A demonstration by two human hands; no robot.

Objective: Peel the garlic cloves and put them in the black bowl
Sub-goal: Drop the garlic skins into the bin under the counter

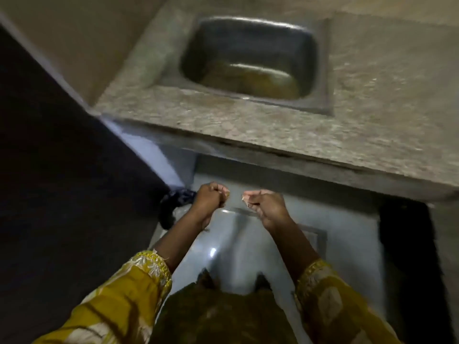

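Both my hands hang in front of my body, below the counter's front edge and over the floor. My left hand (210, 198) is curled into a fist, with a small pale garlic piece (226, 193) showing at its fingertips; the blur hides whether it is clove or skin. My right hand (264, 206) is also curled and pinches thin, pale garlic skin (246, 202) that dangles from its fingers. The two hands are a short gap apart and do not touch. No black bowl is in view.
A speckled stone counter (248, 127) runs across ahead, with a steel sink (320, 70) set into it, yellowish at the bottom. A dark bag (171, 207) lies on the grey floor (347, 232) left of my left hand. A dark wall (49, 182) stands at the left.
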